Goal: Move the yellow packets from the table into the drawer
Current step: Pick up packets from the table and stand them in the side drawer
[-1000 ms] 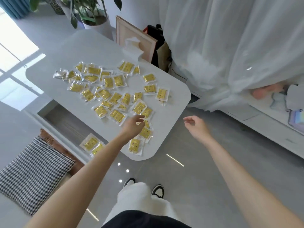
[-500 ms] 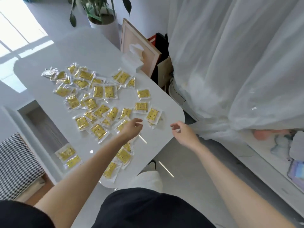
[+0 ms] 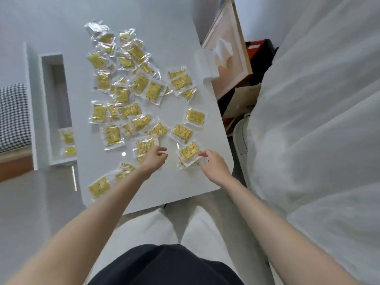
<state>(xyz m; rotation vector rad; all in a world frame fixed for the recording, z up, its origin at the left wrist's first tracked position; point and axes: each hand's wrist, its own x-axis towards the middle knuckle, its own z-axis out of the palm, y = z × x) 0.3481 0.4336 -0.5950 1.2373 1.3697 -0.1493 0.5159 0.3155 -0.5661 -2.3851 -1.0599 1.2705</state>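
Where the view begins at the far left, a houndstooth cushion lies on the floor, and just right of it the drawer stands open, lower than the tabletop. Two packets lie at its near end, partly cut off by the edge of the white table. Most of the yellow packets are spread over the table's middle, many overlapping, with a few more near its front left corner.

From bottom left, the left forearm runs up and to the right across those front packets. The left hand is over the lower edge of one packet, back of the hand up, fingers loosely bent and pointing right. They close round nothing that can be seen, and whether they touch the packet cannot be told.

The right forearm comes in from bottom right, angled up and to the left. The right hand is near the table's right edge with its fingers relaxed and slightly apart. Its fingertips reach the right edge of another packet, which lies flat on the table, not pinched.

Beyond the table's right edge, a picture frame leans, and white sheer cloth fills the right side.
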